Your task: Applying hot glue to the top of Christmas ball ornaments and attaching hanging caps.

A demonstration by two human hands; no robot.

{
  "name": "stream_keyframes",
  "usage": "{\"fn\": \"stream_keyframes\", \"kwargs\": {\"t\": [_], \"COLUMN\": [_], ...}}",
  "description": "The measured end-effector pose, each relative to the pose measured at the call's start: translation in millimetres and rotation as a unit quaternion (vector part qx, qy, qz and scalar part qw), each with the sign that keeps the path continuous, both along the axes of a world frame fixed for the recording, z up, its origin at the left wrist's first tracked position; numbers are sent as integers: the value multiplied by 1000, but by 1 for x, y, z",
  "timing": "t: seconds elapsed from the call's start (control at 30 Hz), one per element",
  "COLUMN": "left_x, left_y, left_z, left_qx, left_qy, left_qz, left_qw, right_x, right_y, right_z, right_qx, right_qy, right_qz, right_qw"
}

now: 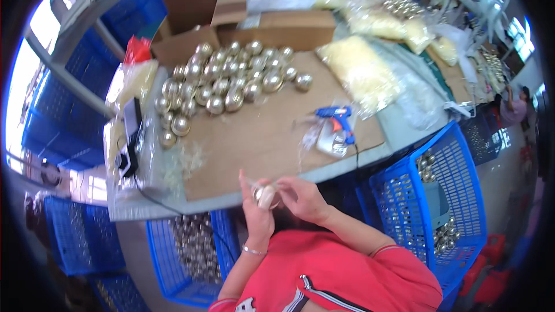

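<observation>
Just off the table's near edge, my left hand (258, 215) holds a small shiny ball ornament (274, 199), its index finger pointing up and its thumb lying across the ball. The thumb looks pale, perhaps covered. My right hand (306, 198) is beside the ball with fingertips pinched together; what is between them is too small to make out. A blue glue gun (337, 118) with an orange trigger lies on a small clear packet (334, 142), right of centre. Many silvery-gold ball ornaments (234, 75) are heaped on the cardboard sheet (254, 144).
An open cardboard box (193, 8) stands behind the heap. Clear bags of cream-coloured pieces (361, 72) lie at the right. Blue baskets of ornaments stand left (159, 254) and right (471, 196) below the table. A black cord (151, 196) hangs over the edge.
</observation>
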State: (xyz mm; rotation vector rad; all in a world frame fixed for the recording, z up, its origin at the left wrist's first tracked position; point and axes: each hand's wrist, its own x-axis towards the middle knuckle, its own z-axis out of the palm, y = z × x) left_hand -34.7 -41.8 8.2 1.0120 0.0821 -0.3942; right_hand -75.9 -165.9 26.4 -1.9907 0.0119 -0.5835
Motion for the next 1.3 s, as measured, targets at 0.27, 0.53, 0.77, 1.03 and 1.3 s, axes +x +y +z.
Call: {"fn": "stream_keyframes", "kwargs": {"t": [0.27, 0.53, 0.77, 1.03, 1.3], "left_x": [21, 29, 36, 39, 34], "left_y": [18, 30, 37, 31, 38], "left_z": [4, -1, -4, -4, -8], "left_qx": [-17, 22, 33, 15, 42], "left_qy": [-98, -149, -124, -61, -93], "left_qz": [5, 17, 57, 54, 59], "left_qw": [995, 988, 990, 997, 993], "right_x": [4, 15, 6, -9, 8], "right_y": [-133, -146, -151, -73, -23], "right_z": [-17, -14, -12, 12, 8], "right_qx": [-143, -67, -80, 523, 571], "right_qy": [99, 305, 83, 224, 196], "right_qz": [-353, -335, -354, 158, 258], "right_qw": [919, 889, 928, 807, 754]}}
